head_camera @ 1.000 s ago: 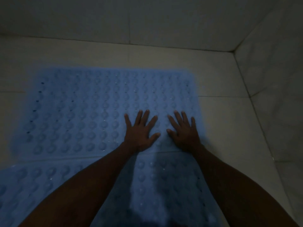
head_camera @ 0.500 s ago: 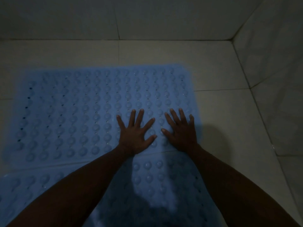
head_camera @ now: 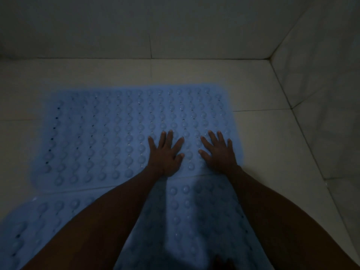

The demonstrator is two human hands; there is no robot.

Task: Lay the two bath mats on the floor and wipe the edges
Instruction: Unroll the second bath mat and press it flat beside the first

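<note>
We press left hand [head_camera: 165, 154] and right hand [head_camera: 219, 152] flat, fingers spread, gripping nothing, on the far mat [head_camera: 116, 133]; judged soft, limp rubber, best lifted by its edges.

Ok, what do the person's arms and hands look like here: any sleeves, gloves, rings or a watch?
Both arms are bare as far as the frame shows: no sleeves or gloves. The left hand and right hand show no ring, and neither wrist shows a watch or band, though the light is dim. Each hand shows five fingers.
</note>
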